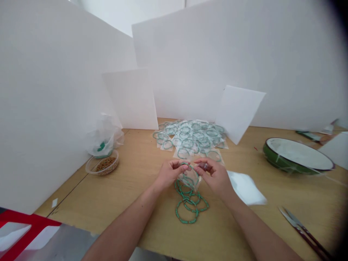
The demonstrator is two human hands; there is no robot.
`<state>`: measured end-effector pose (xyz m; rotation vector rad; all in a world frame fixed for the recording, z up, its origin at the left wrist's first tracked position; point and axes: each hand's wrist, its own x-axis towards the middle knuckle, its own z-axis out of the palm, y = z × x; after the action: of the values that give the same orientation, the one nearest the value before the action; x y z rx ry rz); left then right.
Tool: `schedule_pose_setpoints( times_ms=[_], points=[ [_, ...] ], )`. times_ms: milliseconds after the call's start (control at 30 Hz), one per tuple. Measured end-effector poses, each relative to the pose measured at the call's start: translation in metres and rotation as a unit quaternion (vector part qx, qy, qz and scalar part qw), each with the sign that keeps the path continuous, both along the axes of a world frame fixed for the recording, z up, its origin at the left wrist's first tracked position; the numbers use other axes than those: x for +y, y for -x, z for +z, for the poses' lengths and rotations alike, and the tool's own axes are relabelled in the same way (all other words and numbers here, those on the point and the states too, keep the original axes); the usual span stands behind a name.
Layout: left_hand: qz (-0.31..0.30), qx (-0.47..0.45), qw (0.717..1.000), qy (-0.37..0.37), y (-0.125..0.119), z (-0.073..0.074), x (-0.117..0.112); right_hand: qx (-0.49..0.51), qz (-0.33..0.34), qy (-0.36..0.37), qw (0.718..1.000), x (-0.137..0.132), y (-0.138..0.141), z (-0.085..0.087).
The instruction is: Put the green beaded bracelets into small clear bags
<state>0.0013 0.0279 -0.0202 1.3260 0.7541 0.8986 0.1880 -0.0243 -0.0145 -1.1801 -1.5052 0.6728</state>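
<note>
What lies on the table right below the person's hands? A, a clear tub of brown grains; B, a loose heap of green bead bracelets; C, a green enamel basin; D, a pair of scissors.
B. A loose heap of green bead bracelets lies on the wooden table directly below the left hand and right hand, which hold a clear plastic bag.

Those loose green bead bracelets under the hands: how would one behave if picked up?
The green bead bracelets look floppy: they lie in slack, overlapping loops on the wooden table, so one would probably sag and may snag its neighbours when lifted. Lying flat, they seem unlikely to roll far. Their weight cannot be judged from here.
</note>
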Motion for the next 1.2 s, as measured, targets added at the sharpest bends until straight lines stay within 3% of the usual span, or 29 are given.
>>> schedule_pose_setpoints(
  times_ms=[200, 400, 500, 567, 700, 900, 1200],
  points=[
    [-0.016, -0.026, 0.999, -0.009, -0.003, 0.004, -0.005, -0.008, -0.024, -0.009, 1.000, 0.001, -0.001, -0.001],
    [0.064, -0.030, 0.996, -0.046, 0.001, 0.005, 0.002, -0.004, -0.023, -0.010, 1.000, 0.001, -0.003, 0.000],
    [0.077, -0.036, 0.995, -0.043, 0.002, 0.004, 0.004, -0.026, -0.035, -0.016, 0.999, 0.001, -0.004, 0.000],
    [0.076, -0.037, 0.995, -0.043, 0.002, 0.004, 0.003, -0.093, -0.083, -0.067, 0.990, 0.000, -0.002, 0.000],
    [0.076, -0.019, 0.995, -0.056, -0.001, 0.005, -0.001, -0.231, -0.167, -0.199, 0.938, -0.007, 0.010, 0.004],
    [0.054, 0.081, 0.978, -0.186, -0.005, 0.006, -0.015, -0.240, -0.107, -0.205, 0.943, -0.017, 0.026, 0.008],
    [0.070, 0.190, 0.886, -0.418, 0.002, 0.016, -0.022, -0.254, -0.098, -0.206, 0.940, -0.018, 0.021, 0.012]
  ],
)
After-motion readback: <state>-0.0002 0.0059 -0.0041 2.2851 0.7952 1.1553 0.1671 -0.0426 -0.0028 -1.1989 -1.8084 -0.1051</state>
